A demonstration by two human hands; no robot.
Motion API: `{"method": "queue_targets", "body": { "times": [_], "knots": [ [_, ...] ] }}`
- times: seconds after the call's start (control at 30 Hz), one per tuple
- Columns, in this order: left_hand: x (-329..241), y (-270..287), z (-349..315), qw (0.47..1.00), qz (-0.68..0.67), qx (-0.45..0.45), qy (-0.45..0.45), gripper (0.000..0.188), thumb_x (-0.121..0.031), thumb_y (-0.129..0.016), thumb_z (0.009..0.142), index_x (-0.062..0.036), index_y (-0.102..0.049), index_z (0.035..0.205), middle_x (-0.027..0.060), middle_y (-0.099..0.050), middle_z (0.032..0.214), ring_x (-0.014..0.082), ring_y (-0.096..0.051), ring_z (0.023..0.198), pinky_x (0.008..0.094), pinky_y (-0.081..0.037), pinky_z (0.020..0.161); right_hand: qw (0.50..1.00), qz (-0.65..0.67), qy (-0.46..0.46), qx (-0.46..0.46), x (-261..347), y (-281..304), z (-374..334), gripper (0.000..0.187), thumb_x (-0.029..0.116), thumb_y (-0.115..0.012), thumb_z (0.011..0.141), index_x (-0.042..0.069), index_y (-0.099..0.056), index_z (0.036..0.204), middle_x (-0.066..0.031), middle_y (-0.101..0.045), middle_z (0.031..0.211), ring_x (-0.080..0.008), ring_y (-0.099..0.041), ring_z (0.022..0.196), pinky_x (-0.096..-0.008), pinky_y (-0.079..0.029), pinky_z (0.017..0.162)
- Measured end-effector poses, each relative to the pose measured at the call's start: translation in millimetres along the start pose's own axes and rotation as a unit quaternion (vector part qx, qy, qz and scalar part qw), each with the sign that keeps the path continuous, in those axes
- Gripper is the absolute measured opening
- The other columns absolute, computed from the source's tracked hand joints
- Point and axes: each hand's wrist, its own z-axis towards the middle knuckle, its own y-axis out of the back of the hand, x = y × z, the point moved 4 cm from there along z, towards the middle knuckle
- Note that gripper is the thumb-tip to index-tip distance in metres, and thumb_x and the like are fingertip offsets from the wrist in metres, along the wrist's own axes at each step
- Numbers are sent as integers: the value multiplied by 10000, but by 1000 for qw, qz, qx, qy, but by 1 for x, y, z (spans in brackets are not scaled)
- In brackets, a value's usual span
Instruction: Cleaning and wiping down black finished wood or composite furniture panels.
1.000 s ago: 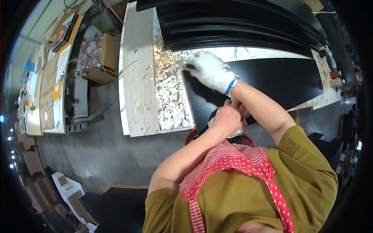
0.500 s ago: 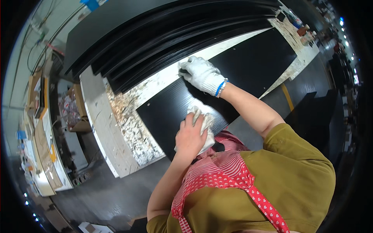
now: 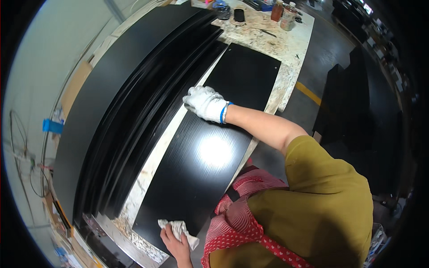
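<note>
Head view: the left hand, fingers pinching a white cloth, has reached the lower end of a black panel on the table, apparently extending the wiping; the gloved right hand curls at its edge, grip unclear.

Far end of your bench
A reddish bottle stands beside a clear bottle; to your right, a yellow line runs on the floor.

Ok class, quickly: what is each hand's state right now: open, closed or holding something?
Left hand: holding a white cloth on the black panel.
Right hand: gloved, curled at the panel's edge; whether it grips cannot be told.
</note>
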Motion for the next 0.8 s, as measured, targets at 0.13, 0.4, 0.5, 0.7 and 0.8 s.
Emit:
{"method": "queue_targets", "body": {
  "times": [0.13, 0.4, 0.5, 0.7, 0.8],
  "knots": [
    [-27, 7, 6, 988, 111, -101, -38, 450, -227, -644, 906, 16, -525, 1266, 216, -585, 1103, 354, -555, 1047, 428, -435, 958, 998, -61, -17, -31, -100, 40, 22, 216, 203, -554, 855, 58, -678, 955, -161, -620, 1017, -333, -611, 999, -443, -507, 855],
    [-4, -7, 2, 983, 145, 26, 109, 610, -347, -588, 934, -40, -393, 1424, 299, -409, 1395, 457, -392, 1283, 505, -333, 1073, 989, -104, -56, -91, -260, 73, 66, 229, 215, -563, 851, 51, -698, 936, -215, -638, 1020, -379, -632, 959, -449, -525, 807],
    [0, -8, -1, 975, 176, 47, 130, 613, -359, -561, 948, -54, -366, 1443, 293, -396, 1412, 462, -382, 1291, 503, -327, 1079, 944, 194, -171, -206, -294, 97, 47, 410, 375, -596, 892, 24, -662, 1092, -199, -647, 1107, -315, -639, 961, -403, -511, 818],
    [3, -7, 5, 969, 209, 67, 110, 611, -362, -548, 948, -54, -366, 1444, 296, -382, 1424, 471, -377, 1295, 517, -324, 1080, 775, 471, -307, -287, -339, 63, 12, 677, 401, -696, 867, -71, -497, 1309, -223, -605, 1218, -256, -593, 1110, -310, -460, 937],
    [1, -1, 14, 970, 188, 84, 125, 615, -359, -552, 943, -54, -367, 1443, 306, -392, 1412, 472, -391, 1287, 514, -333, 1075, 765, 500, -287, -287, -326, 68, -5, 633, 386, -717, 853, -67, -548, 1261, -182, -604, 1221, -244, -571, 1146, -302, -416, 1003]
  ]
}}
